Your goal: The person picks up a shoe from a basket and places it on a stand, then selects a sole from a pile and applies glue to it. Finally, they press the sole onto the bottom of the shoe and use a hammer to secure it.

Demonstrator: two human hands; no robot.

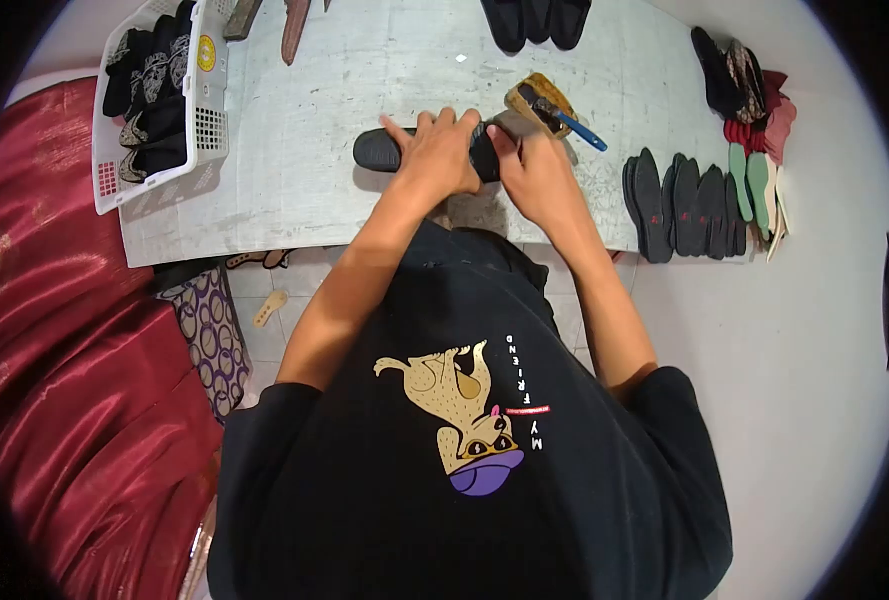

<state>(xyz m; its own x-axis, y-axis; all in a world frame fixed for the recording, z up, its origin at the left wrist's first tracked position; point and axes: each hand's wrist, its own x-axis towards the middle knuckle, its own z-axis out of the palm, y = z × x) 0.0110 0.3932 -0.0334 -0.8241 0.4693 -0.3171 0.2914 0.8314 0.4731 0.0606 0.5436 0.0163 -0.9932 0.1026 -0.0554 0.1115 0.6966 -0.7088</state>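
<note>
A black slipper (pixel 376 150) lies crosswise on the table in front of me, its plain end pointing left. My left hand (pixel 437 152) is over its middle, fingers wrapped across it and closed on it. At the slipper's right end, beside a patterned dark strap, my right hand (pixel 536 172) has its fingers closed against the edge; the fingertips are partly hidden. Just beyond the right hand stands a small yellowish-brown tub (pixel 526 84) with dark residue inside. A blue-handled brush (pixel 584 132) rests in the tub, its handle sticking out over the rim.
A white plastic basket (pixel 209 95) of dark patterned footwear stands at the left. Black soles (pixel 684 205) line the right edge, near green soles (pixel 747 180) and fabric pieces (pixel 739 80). Black slippers (pixel 536 20) and worn tools (pixel 292 30) lie at the back of the whitish table (pixel 294 130).
</note>
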